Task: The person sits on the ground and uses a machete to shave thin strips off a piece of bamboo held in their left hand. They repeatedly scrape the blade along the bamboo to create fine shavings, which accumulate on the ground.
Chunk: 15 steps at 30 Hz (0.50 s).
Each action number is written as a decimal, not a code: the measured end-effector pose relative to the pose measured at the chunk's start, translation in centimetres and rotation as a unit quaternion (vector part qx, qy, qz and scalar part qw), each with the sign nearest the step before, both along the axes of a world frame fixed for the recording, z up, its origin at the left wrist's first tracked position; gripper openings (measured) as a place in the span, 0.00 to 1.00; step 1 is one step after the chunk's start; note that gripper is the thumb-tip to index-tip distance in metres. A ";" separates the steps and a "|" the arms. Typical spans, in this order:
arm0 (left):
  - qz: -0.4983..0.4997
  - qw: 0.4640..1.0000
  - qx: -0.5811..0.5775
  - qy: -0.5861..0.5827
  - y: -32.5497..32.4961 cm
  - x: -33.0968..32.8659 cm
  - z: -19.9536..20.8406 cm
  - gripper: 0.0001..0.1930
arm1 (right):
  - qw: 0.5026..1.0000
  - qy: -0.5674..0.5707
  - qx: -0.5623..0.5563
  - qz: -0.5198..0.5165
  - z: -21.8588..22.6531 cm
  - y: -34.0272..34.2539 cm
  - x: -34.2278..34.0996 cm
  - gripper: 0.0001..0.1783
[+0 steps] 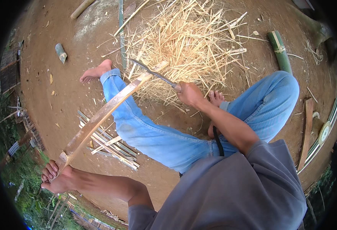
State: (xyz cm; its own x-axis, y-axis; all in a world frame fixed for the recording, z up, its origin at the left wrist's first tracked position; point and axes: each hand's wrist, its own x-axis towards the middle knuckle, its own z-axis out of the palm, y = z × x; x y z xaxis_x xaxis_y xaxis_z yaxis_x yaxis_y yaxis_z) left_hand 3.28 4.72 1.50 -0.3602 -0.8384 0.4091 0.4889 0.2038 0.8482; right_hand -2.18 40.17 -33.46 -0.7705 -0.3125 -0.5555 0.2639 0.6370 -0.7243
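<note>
A long split bamboo slat (101, 115) runs slantwise across my outstretched leg, from lower left to the edge of a shavings heap. My left hand (59, 178) is closed round its near end, just below a raised joint. In my closed right hand (190, 94) is the handle of a long knife (153, 72). Its dark, narrow blade crosses the slat close to the far end and appears to touch it. The fingers of my right hand are partly hidden behind its back.
A big heap of pale shavings (184, 42) spreads between my feet. Thin bamboo strips (111, 143) lie left of my leg. A green bamboo section (279, 51) stands beyond my bent knee, a short bamboo piece (61, 53) lies far left, and a brown plank (306, 132) lies right.
</note>
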 end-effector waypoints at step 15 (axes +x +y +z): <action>-0.041 0.998 0.024 0.036 -6.9 2.2 2.7 0.27 | 0.999 -0.018 -0.002 -0.028 -3.0 -0.1 -0.5 0.13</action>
State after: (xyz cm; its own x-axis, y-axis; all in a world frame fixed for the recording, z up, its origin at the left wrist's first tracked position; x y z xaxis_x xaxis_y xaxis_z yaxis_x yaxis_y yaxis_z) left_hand 5.49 -2.14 4.20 -0.3991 -0.8272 0.3957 0.5618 0.1205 0.8184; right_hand -2.65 40.07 -36.46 -0.7658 -0.2722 -0.5826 0.3256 0.6172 -0.7163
